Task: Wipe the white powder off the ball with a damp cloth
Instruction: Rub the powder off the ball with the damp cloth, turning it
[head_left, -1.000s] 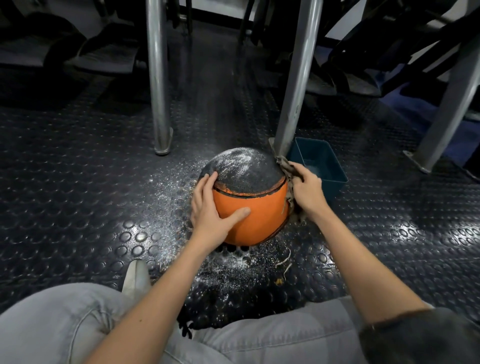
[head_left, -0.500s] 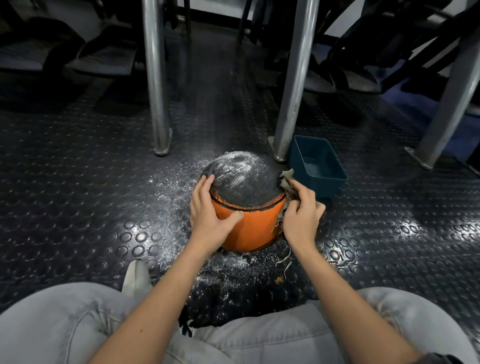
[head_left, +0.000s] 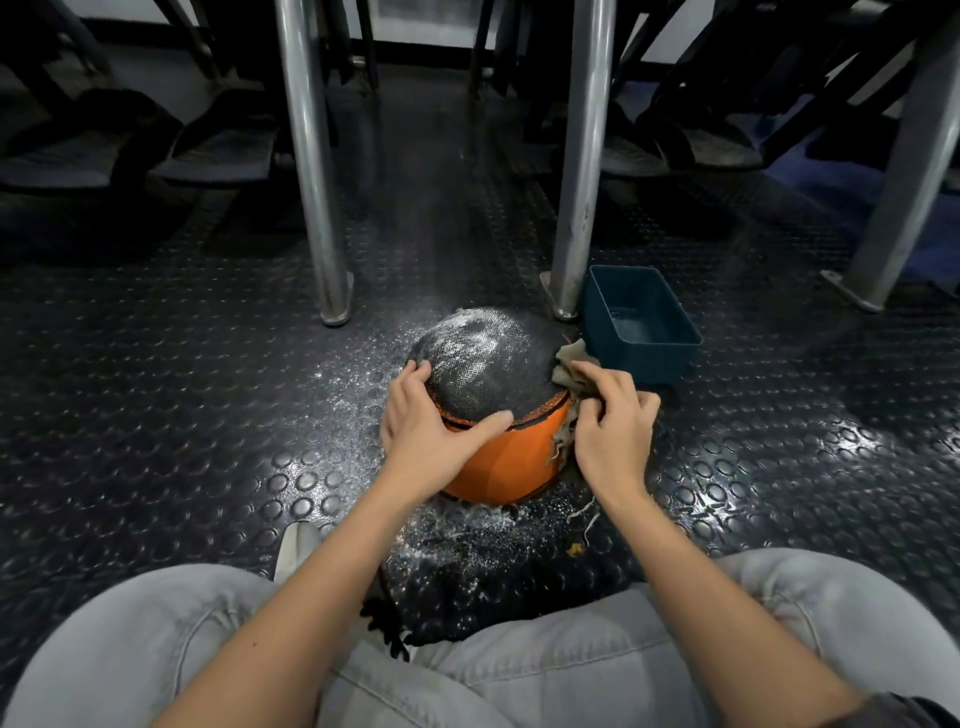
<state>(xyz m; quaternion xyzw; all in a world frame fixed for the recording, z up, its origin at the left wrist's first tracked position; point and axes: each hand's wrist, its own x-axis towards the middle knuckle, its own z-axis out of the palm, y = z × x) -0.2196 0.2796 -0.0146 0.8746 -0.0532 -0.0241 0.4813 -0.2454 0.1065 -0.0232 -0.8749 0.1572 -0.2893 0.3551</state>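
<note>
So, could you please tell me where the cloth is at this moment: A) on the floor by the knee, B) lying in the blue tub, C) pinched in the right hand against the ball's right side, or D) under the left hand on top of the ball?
C: the right hand pinches the cloth against the right side of the ball, while the left hand rests bare on the ball.

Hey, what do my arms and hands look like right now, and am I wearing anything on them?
Both forearms are bare. The left hand and right hand have no gloves, and no rings or watch show. The edge of a dark sleeve shows on the right upper arm, at the bottom corner of the view.
</note>
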